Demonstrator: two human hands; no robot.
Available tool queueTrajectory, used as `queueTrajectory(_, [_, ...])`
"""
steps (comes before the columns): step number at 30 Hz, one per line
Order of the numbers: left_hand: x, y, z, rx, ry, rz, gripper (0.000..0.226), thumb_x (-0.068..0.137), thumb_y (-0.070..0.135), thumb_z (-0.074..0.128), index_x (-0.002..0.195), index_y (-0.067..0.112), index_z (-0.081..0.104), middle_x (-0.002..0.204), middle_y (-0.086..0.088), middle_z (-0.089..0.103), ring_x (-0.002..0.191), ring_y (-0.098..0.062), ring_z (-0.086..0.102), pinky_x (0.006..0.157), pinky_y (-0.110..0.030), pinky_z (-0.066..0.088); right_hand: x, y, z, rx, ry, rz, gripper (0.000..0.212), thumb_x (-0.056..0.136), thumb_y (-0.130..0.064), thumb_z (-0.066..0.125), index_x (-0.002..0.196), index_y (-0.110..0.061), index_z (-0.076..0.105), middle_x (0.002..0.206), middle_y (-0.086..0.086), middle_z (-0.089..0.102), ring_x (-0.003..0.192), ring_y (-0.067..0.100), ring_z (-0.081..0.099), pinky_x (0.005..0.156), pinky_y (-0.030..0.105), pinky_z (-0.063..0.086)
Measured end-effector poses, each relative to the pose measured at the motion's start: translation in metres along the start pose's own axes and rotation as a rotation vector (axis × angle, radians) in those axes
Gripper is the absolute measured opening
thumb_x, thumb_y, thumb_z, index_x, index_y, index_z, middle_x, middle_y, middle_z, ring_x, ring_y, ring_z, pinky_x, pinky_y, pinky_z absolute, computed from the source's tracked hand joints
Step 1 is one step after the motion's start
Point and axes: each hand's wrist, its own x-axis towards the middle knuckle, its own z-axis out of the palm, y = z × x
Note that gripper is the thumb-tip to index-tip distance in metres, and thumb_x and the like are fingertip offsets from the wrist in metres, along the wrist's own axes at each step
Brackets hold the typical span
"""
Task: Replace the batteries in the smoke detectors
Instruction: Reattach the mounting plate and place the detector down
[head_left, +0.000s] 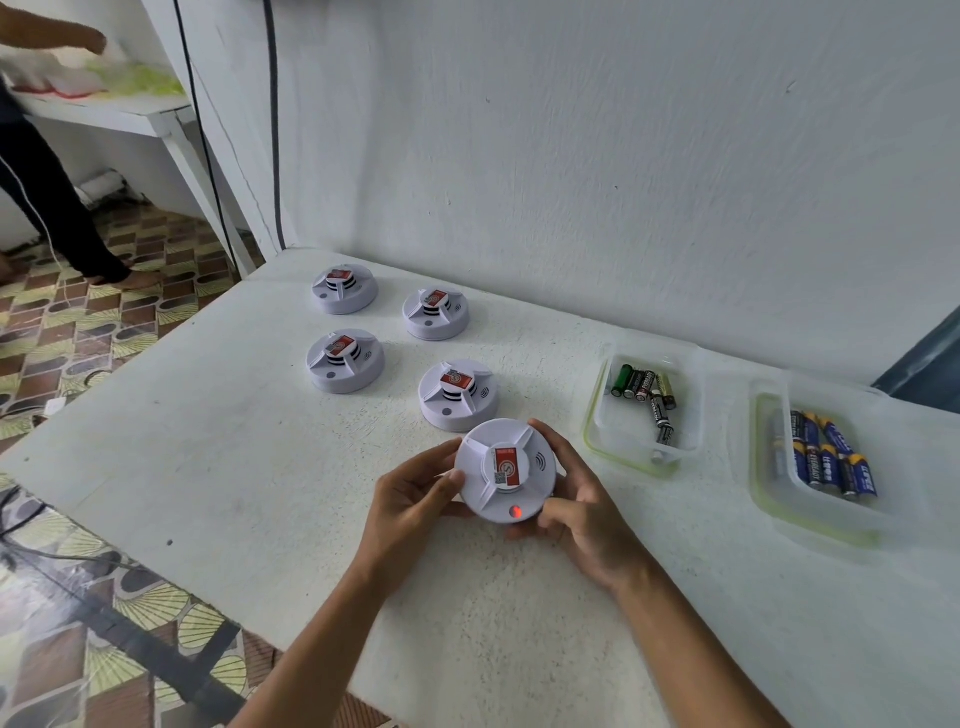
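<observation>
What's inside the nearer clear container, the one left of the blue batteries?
The nearer container holds a loose pile of mixed batteries, green, black and gold. Its bottom under them is hidden.

A white table (218, 467) with a rough, speckled top stood against a white plastered wall (623, 156). Two dark cables (274, 130) ran down the wall near the table's far left corner. The floor (104, 322) to the left was laid with patterned tiles in brown, green and cream. A second white table (156, 117) stood further back on the left, carrying pale green and red-edged material (130, 80) that was too blurred to identify. A second person (47, 197) in dark trousers stood barefoot beside it, one arm extended over its top. A white cord (54, 244) hung beside that person's leg.
</observation>
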Motion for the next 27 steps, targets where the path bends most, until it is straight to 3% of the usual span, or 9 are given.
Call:
queueTrajectory(5, [-0.0001,0.0003,0.0003,0.014,0.002,0.002,0.033,0.091,0.01,0.056,0.124,0.008,0.062,0.114,-0.007,0.072,0.102,-0.03,0.069,0.076,-0.039,0.06,-0.0004,-0.0006,0.0,0.015,-0.015,0.001,0.087,0.061,0.005,0.047,0.137,-0.036,0.044,0.109,0.003,0.069,0.083,0.017,0.063,0.063,0.035,0.054])
queueTrajectory(27, [0.0021,-0.0036,-0.0001,-0.02,0.038,-0.033,0.036,0.089,0.011,0.058,0.125,0.006,0.061,0.115,-0.012,0.071,0.103,-0.034,0.068,0.077,-0.043,0.059,-0.0053,-0.0087,0.0039,0.037,-0.041,0.005,0.087,0.061,0.007,0.047,0.139,-0.03,0.041,0.106,0.005,0.066,0.075,0.009,0.065,0.056,0.027,0.053])
